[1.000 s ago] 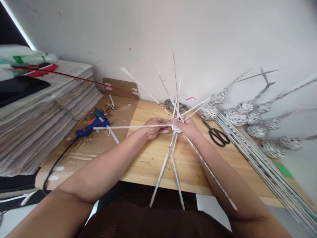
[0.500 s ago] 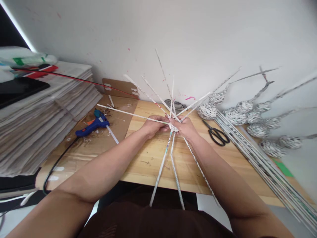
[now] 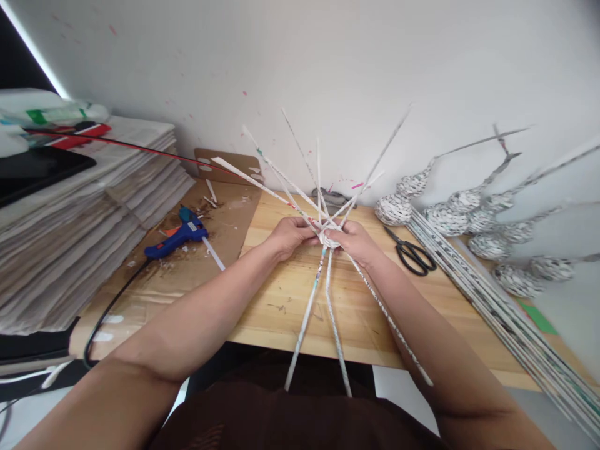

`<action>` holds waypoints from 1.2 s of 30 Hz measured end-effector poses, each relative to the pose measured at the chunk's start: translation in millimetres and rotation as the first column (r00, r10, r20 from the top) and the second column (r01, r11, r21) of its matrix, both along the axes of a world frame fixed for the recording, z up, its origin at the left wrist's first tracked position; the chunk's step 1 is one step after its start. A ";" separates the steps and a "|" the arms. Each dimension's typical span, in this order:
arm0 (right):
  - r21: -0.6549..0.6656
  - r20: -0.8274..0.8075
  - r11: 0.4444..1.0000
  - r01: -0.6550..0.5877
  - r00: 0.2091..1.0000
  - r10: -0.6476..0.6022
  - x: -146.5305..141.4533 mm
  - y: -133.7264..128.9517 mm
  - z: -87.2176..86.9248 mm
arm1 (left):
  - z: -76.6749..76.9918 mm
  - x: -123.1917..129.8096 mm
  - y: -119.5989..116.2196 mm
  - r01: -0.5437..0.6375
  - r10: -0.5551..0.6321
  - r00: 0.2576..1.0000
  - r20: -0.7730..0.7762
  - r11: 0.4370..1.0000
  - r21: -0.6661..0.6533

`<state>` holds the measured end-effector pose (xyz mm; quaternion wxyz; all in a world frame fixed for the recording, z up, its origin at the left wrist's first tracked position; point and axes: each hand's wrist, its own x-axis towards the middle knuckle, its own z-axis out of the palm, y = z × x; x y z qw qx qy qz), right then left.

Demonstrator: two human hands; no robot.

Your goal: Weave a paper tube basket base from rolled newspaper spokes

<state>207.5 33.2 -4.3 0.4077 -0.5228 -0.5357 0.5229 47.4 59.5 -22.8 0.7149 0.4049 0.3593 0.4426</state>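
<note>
We grip woven disc [image 3: 332, 243] between left hand [image 3: 291, 239] and right hand [image 3: 360, 244], likely steadying fanned sticks [image 3: 307, 312]; scissors [image 3: 412, 254] right of woven disc.

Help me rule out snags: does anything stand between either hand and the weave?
Nothing visible does: the left hand is at the left edge of the weave, the right hand grips its right side.

The person's bare left forearm [image 3: 201, 306] and right forearm [image 3: 415, 309] slanted forward and inward. The left hand [image 3: 294, 238] and right hand [image 3: 359, 242] were close together at the centre, each curled in a grip, the right thumb [image 3: 334, 235] pointing leftward.
</note>
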 end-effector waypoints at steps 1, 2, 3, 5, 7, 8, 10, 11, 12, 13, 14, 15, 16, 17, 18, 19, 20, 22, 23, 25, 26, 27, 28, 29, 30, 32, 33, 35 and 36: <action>0.001 0.020 0.999 0.034 0.999 -0.034 0.4 -0.2 1.1 | -0.2 -0.4 0.8 -0.013 0.013 1.000 0.001 1.000 -0.008; 0.009 0.038 0.998 0.068 0.997 -0.068 0.7 -0.2 1.6 | -0.2 -0.9 1.5 -0.026 0.026 1.000 -0.003 1.000 -0.017; 0.020 0.051 0.995 0.098 0.994 -0.098 0.8 0.0 1.3 | 0.1 -1.5 2.1 -0.035 0.035 0.999 -0.010 0.999 -0.029; 0.048 0.066 0.990 0.131 0.989 -0.134 0.8 0.7 -0.5 | 0.8 -2.8 2.8 -0.045 0.044 0.998 -0.034 0.998 -0.051; 0.068 0.078 0.988 0.138 0.987 -0.143 0.4 1.3 -2.7 | 1.1 -3.5 3.1 -0.045 0.041 0.997 -0.058 0.997 -0.055; 0.072 0.085 0.988 0.138 0.986 -0.144 0.1 1.5 -3.4 | 1.0 -3.7 3.2 -0.041 0.038 0.997 -0.066 0.998 -0.047; 0.068 0.097 0.988 0.138 0.985 -0.144 -0.3 1.5 -4.0 | 0.5 -3.7 3.2 -0.042 0.040 0.997 -0.071 0.999 -0.017; 0.063 0.100 0.989 0.135 0.985 -0.141 -0.4 1.5 -4.0 | 0.2 -3.6 3.2 -0.047 0.047 0.996 -0.070 0.999 -0.001; 0.061 0.100 0.990 0.131 0.986 -0.137 -0.4 1.4 -4.0 | -0.1 -3.4 3.1 -0.053 0.054 0.996 -0.069 0.999 0.013; 0.060 0.101 0.990 0.124 0.986 -0.130 -0.4 1.3 -4.0 | -0.3 -3.2 3.0 -0.060 0.061 0.996 -0.070 0.998 0.022; 0.062 0.102 0.991 0.117 0.987 -0.123 -0.2 1.3 -4.1 | -0.6 -3.0 2.9 -0.064 0.066 0.995 -0.070 0.998 0.027; 0.068 0.105 0.992 0.110 0.988 -0.116 0.0 1.3 -4.6 | -0.9 -2.8 2.8 -0.069 0.071 0.995 -0.067 0.997 0.028; 0.075 0.109 0.992 0.101 0.988 -0.109 0.3 1.3 -5.2 | -1.4 -2.6 2.7 -0.073 0.075 0.995 -0.063 0.997 0.028; 0.083 0.117 0.992 0.095 0.988 -0.105 0.6 1.3 -6.1 | -1.9 -2.4 2.6 -0.081 0.082 0.995 -0.054 0.996 0.029; 0.094 0.128 0.991 0.092 0.986 -0.103 0.9 1.5 -7.1 | -2.5 -2.2 2.4 -0.093 0.094 0.995 -0.042 0.995 0.030; 0.103 0.140 0.991 0.089 0.985 -0.103 1.2 1.7 -8.1 | -2.9 -2.0 2.2 -0.106 0.107 0.994 -0.028 0.994 0.034; 0.110 0.157 0.990 0.084 0.982 -0.101 1.5 1.9 -9.2 | -3.3 -1.8 1.8 -0.117 0.118 0.993 -0.017 0.992 0.042; 0.115 0.195 0.990 0.077 0.976 -0.098 2.0 2.8 -11.4 | -3.0 -1.7 0.8 -0.127 0.128 0.992 -0.012 0.990 0.061; 0.119 0.211 0.990 0.078 0.972 -0.102 2.3 3.4 -12.5 | -2.5 -1.7 0.2 -0.126 0.127 0.992 -0.013 0.990 0.068; 0.144 0.237 0.985 0.090 0.964 -0.123 2.9 4.7 -14.5 | -1.0 -1.8 -1.1 -0.122 0.123 0.992 -0.015 0.990 0.066; 0.166 0.248 0.982 0.095 0.959 -0.135 3.3 5.3 -15.4 | -0.4 -1.9 -1.6 -0.120 0.121 0.993 -0.013 0.991 0.058; 0.188 0.257 0.977 0.096 0.956 -0.143 3.6 5.8 -16.1 | 0.0 -2.0 -2.0 -0.119 0.119 0.993 -0.009 0.992 0.052; 0.209 0.267 0.974 0.092 0.952 -0.147 3.8 6.1 -16.5 | 0.2 -1.9 -2.4 -0.118 0.118 0.993 -0.006 0.992 0.048; 0.224 0.275 0.971 0.089 0.949 -0.151 3.9 6.2 -16.6 | 0.1 -1.8 -2.7 -0.117 0.117 0.993 -0.005 0.992 0.046; 0.234 0.282 0.968 0.088 0.947 -0.154 3.7 6.0 -16.4 | -0.1 -1.7 -3.0 -0.113 0.113 0.994 -0.005 0.992 0.048; 0.237 0.286 0.967 0.093 0.944 -0.162 2.8 4.9 -15.2 | -0.7 -1.3 -3.3 -0.100 0.101 0.995 -0.004 0.993 0.059; 0.231 0.284 0.968 0.097 0.945 -0.163 2.1 4.1 -14.3 | -1.0 -1.1 -3.4 -0.096 0.097 0.995 -0.007 0.993 0.064; 0.213 0.272 0.972 0.098 0.950 -0.155 0.4 2.6 -12.3 | -1.4 -1.1 -3.1 -0.102 0.103 0.995 -0.018 0.993 0.068; 0.209 0.263 0.973 0.098 0.953 -0.152 -0.4 1.9 -11.1 | -1.7 -1.3 -2.7 -0.109 0.111 0.994 -0.025 0.992 0.064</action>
